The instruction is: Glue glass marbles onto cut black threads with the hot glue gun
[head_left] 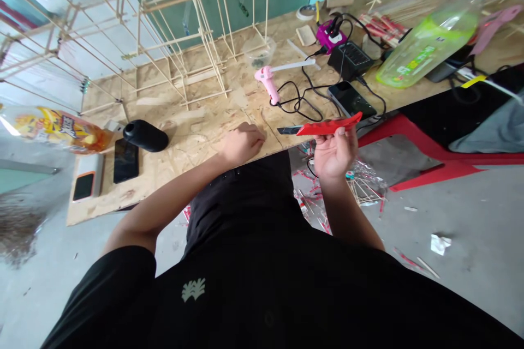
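Note:
My right hand (336, 154) is closed around a red utility knife (329, 125), held just past the table's front edge. Its dark blade points left, towards my other hand. My left hand (243, 143) rests on the wooden board near that edge, fingers curled in; whatever they may hold is hidden. Beyond the two hands lies a pink hot glue gun (268, 84) with a white glue stick (292, 65) in its back end. Close behind the knife is a smartphone (352, 101).
Thin stick frames (184, 43) stand at the back left. On the right are a purple power adapter (331, 37), black cables and a tilted green bottle (429, 43). A drink bottle (57, 130) and a black case (146, 136) lie left. A red stool (417, 147) stands below.

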Motion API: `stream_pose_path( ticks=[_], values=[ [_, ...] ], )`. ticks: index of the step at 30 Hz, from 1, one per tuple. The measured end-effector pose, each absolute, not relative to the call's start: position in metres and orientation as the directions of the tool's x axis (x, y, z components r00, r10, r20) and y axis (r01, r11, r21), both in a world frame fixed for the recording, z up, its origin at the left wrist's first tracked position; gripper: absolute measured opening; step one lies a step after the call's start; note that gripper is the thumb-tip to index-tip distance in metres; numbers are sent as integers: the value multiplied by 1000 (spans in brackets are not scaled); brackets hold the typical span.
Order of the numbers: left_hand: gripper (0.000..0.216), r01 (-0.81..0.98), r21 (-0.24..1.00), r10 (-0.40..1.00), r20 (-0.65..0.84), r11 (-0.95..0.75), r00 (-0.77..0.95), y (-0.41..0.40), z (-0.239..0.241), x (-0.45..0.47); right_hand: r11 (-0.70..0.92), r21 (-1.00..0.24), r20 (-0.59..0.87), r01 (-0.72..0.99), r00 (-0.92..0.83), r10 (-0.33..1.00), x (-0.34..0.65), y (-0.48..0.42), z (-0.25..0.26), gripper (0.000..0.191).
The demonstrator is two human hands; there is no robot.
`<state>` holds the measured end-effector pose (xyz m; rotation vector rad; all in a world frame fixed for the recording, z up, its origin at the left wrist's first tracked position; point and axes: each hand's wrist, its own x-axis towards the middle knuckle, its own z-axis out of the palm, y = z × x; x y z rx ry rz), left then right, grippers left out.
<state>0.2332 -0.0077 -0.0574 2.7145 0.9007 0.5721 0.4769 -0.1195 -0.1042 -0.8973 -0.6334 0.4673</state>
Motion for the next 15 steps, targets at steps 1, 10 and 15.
stream_pose_path(
  ticks=[1, 10, 15],
  values=[
    [26, 519, 329, 607, 285, -789, 742, -10, -57, 233, 549, -827, 304, -119, 727, 616, 476, -119, -104, 33],
    [27, 505, 341, 588, 210, -793, 781, -26, -49, 235, 607, -771, 292, -193, 740, 606, 469, -119, -100, 28],
    [21, 526, 345, 606, 186, -778, 774, -31, -47, 236, 587, -796, 306, -149, 738, 602, 471, -118, -99, 31]
  ],
)
